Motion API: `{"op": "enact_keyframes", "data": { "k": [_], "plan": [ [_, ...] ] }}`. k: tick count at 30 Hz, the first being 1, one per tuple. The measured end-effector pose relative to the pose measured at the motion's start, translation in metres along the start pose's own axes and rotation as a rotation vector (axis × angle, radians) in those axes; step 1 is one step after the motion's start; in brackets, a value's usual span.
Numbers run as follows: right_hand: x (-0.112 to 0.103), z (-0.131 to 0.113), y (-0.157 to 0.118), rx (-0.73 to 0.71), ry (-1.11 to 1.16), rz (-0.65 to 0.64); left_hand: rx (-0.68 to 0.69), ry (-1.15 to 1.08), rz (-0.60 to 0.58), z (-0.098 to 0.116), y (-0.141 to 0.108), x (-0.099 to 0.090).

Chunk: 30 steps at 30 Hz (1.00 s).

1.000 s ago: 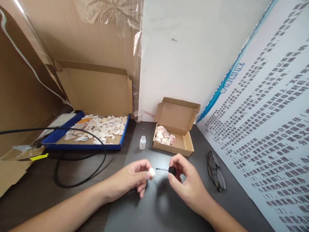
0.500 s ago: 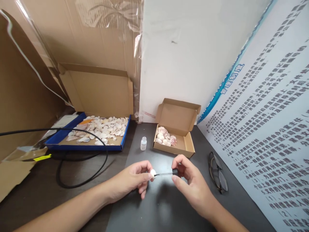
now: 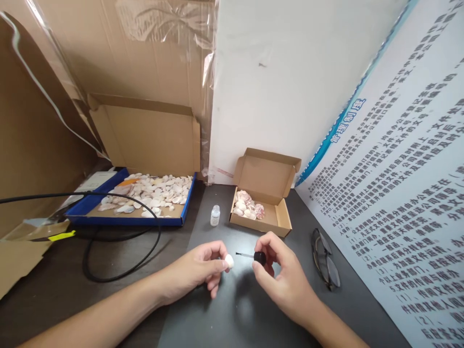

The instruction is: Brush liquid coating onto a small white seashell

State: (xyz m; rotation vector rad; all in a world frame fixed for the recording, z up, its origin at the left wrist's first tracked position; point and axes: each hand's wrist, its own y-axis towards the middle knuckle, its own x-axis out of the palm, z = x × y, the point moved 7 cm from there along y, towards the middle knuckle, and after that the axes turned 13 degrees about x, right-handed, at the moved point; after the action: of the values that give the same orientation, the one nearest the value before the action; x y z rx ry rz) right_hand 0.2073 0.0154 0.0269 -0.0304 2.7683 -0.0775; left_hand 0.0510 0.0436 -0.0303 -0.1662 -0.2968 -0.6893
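Note:
Pinched between the thumb and fingers of my left hand [image 3: 208, 263] is a small white seashell [image 3: 229, 261]. My right hand [image 3: 277, 270] grips a brush by its round black cap [image 3: 259, 258]. The thin stem of this brush points left, and its dark bristle tip [image 3: 238, 253] stops a short gap from the shell. Beyond my hands a small clear glass bottle [image 3: 215, 216] with a label stands upright and uncapped on the dark table [image 3: 206, 324].
Behind my right hand sits an open cardboard box [image 3: 284, 216] with several shells inside. A blue tray [image 3: 126, 221] full of shells stands at left, a black cable [image 3: 159, 237] looping before it. Glasses [image 3: 326, 259] lie at right by a printed poster [image 3: 409, 193].
The brush tip has come away from the shell and now points slightly upward. My right hand has turned the cap a little. The left hand stays almost in place.

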Motion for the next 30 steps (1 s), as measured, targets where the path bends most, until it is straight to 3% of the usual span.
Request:
{"op": "enact_keyframes", "data": {
  "k": [5,10,21,27,30],
  "plan": [
    [0.005,0.001,-0.001,0.006,0.093,-0.102,0.015,-0.023,-0.007,-0.001,0.001,-0.001],
    [0.006,-0.004,-0.004,-0.038,-0.073,-0.043,0.011,-0.013,-0.016,0.0,0.001,-0.001],
    [0.007,0.004,-0.003,-0.005,0.173,-0.139,0.014,-0.038,-0.004,0.004,0.0,0.0],
    [0.002,0.002,-0.003,-0.058,-0.049,0.031,0.004,-0.041,0.004,0.007,0.0,0.002],
    [0.002,-0.004,-0.004,-0.094,-0.012,0.008,0.01,-0.045,0.005,0.008,0.0,0.002]
  ]
}}
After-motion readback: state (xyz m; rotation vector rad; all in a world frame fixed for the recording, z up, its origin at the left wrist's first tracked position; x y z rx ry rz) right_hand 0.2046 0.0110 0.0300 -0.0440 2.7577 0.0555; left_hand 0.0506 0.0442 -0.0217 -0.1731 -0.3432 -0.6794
